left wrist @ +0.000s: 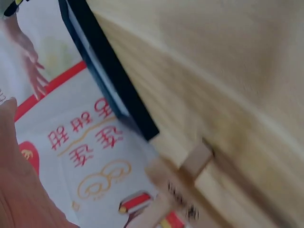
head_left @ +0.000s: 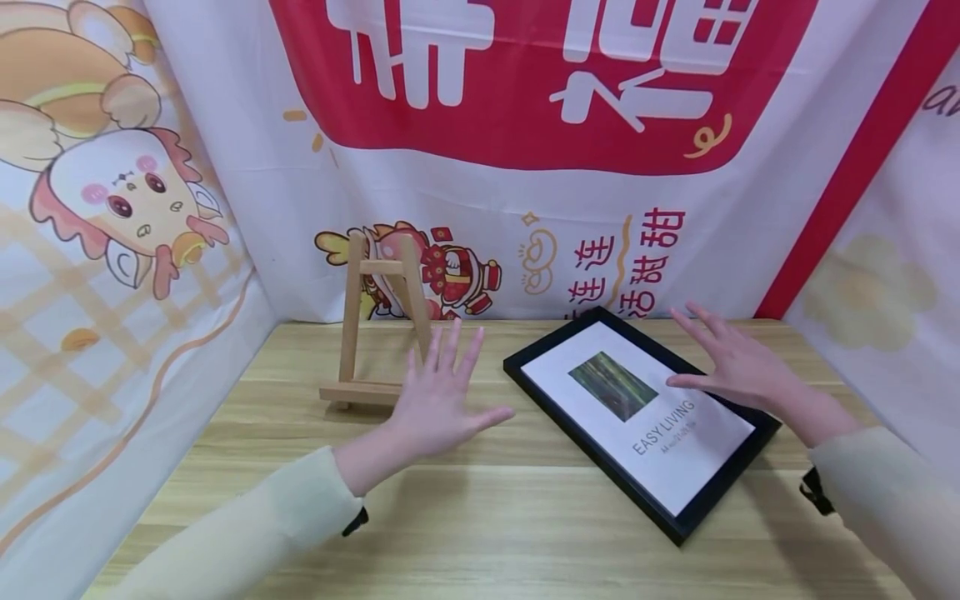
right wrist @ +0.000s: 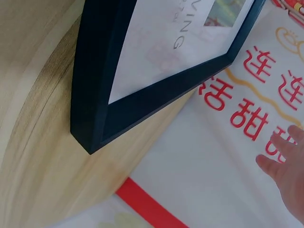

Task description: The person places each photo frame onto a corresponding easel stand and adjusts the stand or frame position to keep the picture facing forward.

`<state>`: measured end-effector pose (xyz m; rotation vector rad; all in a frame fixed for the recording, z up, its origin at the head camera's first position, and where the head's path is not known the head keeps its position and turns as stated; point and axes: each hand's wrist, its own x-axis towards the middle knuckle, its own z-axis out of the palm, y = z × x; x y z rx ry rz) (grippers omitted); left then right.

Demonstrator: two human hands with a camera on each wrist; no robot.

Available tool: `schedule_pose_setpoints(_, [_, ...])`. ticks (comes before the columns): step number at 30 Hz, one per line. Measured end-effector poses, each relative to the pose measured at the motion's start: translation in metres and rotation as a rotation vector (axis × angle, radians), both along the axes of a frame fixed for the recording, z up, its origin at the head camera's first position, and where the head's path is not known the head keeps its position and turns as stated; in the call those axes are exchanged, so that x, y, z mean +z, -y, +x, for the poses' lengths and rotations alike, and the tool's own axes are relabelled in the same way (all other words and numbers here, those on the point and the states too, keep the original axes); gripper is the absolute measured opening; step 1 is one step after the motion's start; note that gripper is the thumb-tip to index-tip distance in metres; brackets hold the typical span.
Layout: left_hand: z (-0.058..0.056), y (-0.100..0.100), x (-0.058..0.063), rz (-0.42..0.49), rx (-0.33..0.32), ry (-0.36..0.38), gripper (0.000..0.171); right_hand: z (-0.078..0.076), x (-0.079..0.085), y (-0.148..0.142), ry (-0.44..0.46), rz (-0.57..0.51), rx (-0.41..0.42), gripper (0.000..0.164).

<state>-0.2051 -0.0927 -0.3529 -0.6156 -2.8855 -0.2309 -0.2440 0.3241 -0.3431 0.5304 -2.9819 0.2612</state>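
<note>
A black picture frame point(head_left: 592, 446) lies flat and turned at an angle on the right half of the wooden table, with a white sheet, a small green picture and the words EASY LIVING inside. Over its right edge hovers my right hand point(head_left: 738, 362), fingers spread, holding nothing. To the left stands a small wooden easel point(head_left: 348, 321). My left hand point(head_left: 438, 408) is spread in front of the easel's lower right part and hides some of it; nothing is in that hand. In the left wrist view the easel's ledge point(left wrist: 190, 199) appears close by, blurred.
The wooden table point(head_left: 480, 533) ends at a white cloth backdrop point(head_left: 450, 187) with red lettering and cartoon figures. Cloth side walls with prints point(head_left: 202, 350) close off the left and right. Black straps point(head_left: 816, 492) show at both wrists.
</note>
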Motion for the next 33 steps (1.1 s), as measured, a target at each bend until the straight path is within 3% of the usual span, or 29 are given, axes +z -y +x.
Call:
schedule_pose_setpoints(11, [0.0,-0.049,-0.04,0.18,0.04,0.218,0.119,-0.019,-0.025,-0.02,0.083,-0.112,-0.058,0.111])
schedule_pose_setpoints(17, [0.004,-0.072,-0.059,0.315,0.107,0.332,0.125,-0.027,-0.041,-0.036,0.129,-0.141,-0.091,0.104])
schedule_pose_setpoints(24, [0.007,-0.096,-0.068,0.494,0.223,0.409,0.131,-0.036,-0.055,-0.046,0.198,-0.179,-0.131,0.1])
schedule_pose_setpoints(33, [0.009,-0.123,-0.084,0.534,0.296,0.442,0.134,-0.041,-0.071,-0.048,0.205,-0.157,-0.121,0.095])
